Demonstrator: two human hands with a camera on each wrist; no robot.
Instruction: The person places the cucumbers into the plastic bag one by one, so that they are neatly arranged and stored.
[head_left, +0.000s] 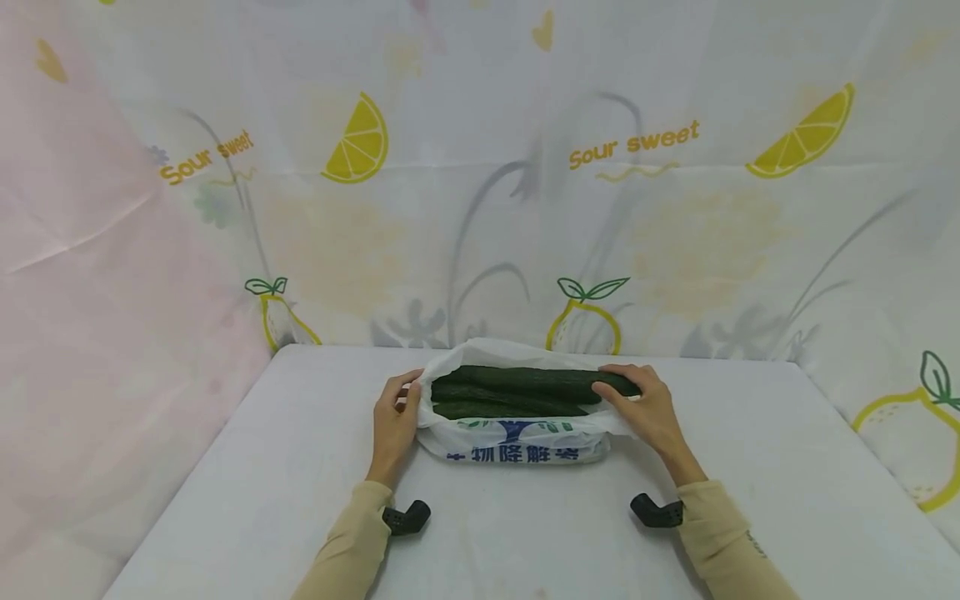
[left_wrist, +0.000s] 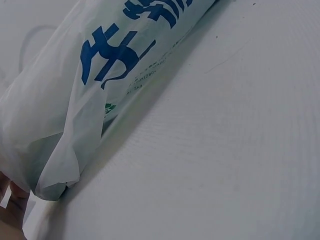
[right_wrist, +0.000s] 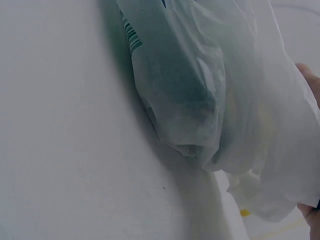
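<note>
A white plastic bag (head_left: 517, 440) with blue and green print lies lengthwise on the table, its mouth facing up. Several dark green cucumbers (head_left: 517, 383) lie side by side inside it. My left hand (head_left: 395, 421) holds the bag's left end, thumb toward the opening; in the left wrist view only part of that hand (left_wrist: 12, 207) shows beside the bag (left_wrist: 60, 120). At the other end, my right hand (head_left: 651, 412) grips the topmost cucumber, which sticks out past the bag's rim. The bag (right_wrist: 175, 95) hides most of the right hand in the right wrist view.
The white table (head_left: 517, 533) spreads around the bag. Behind it hangs a pale cloth (head_left: 480, 208) with lemon prints. A black curved piece (head_left: 408, 518) sits at the left wrist, and a matching piece (head_left: 655, 511) at the right.
</note>
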